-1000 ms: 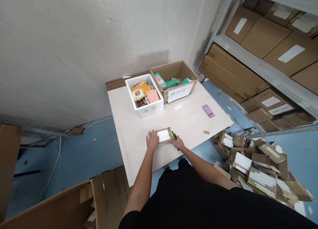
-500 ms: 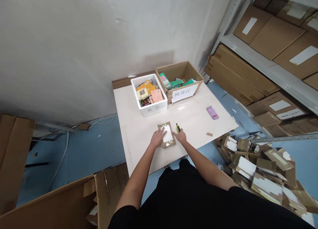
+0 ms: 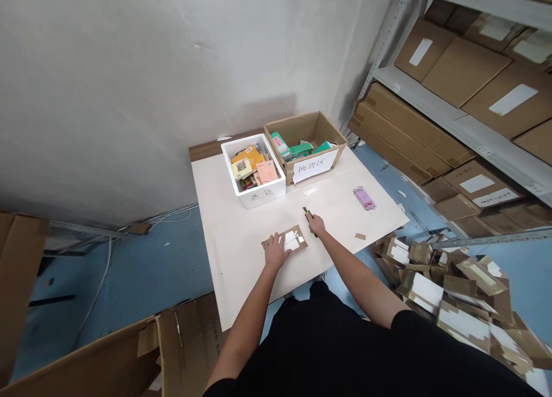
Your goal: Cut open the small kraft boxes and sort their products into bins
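A small taped cardboard parcel (image 3: 301, 236) with a white label lies sideways on the white table (image 3: 228, 253). My left hand (image 3: 275, 251) rests on its left end with the fingers spread. To the right of the parcel, my right hand (image 3: 316, 225) is closed around a yellow and black utility knife (image 3: 306, 212), whose tip points away from me. The knife is apart from the parcel. Whether its blade is out is too small to tell.
Behind the parcel stand a white foam box (image 3: 263, 197) of small packets and a cardboard box (image 3: 336, 134) holding green cartons. A blurred pinkish item (image 3: 364, 198) and a cardboard scrap (image 3: 360, 236) lie right. Opened cartons (image 3: 463, 316) heap beside the table, below shelves (image 3: 452, 118).
The parcel has turned from lengthwise to sideways under my left hand. My right hand has moved slightly away from it with the utility knife. The view has shifted a little.
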Demonstrator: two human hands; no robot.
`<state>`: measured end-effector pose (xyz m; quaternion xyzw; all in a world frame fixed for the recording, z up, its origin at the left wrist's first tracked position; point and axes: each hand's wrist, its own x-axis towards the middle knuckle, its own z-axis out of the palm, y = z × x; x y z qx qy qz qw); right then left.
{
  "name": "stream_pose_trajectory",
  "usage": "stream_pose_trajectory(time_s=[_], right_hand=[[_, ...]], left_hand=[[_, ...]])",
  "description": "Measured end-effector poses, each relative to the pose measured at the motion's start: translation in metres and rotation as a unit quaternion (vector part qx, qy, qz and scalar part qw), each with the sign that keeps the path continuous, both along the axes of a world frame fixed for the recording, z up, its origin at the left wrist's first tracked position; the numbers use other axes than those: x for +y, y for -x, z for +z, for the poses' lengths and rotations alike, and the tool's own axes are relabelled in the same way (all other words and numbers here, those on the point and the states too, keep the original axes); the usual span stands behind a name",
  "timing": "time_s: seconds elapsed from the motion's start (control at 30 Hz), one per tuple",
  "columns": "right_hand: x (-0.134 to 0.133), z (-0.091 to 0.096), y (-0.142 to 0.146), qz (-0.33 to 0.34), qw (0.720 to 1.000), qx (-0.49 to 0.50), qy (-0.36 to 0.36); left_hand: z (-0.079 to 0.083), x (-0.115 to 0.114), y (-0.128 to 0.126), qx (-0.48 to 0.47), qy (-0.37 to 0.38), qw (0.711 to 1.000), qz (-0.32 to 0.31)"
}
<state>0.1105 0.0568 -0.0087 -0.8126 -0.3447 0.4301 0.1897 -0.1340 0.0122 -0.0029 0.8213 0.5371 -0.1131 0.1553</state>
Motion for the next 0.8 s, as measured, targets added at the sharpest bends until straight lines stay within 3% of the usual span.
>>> stream_pose_trajectory(time_s=[0.17, 0.3, 0.5, 0.6, 0.8], right_hand=[[-0.048, -0.012, -0.010, 0.101, 0.993, 0.042, 0.041], [-0.066, -0.018, -0.001, 0.165, 0.984, 0.056, 0.042], [-0.095, -0.019, -0.025, 0.230, 0.970, 0.025, 0.073], [-0.105, -0.024, -0.046, 0.187, 0.978, 0.014, 0.091], [-0.089, -0.038, -0.086, -0.066, 0.993, -0.045, 0.088]], left_hand=[[-0.015, 0.002, 0.006, -0.006, 0.048, 0.999, -0.009], [-0.024, 0.000, 0.008, -0.014, 0.043, 0.999, -0.007], [-0.022, 0.000, 0.008, -0.005, 0.050, 0.999, -0.010], [-0.012, 0.006, 0.009, -0.004, 0.043, 0.999, -0.015], [-0.002, 0.022, 0.018, -0.002, 0.009, 1.000, 0.014]])
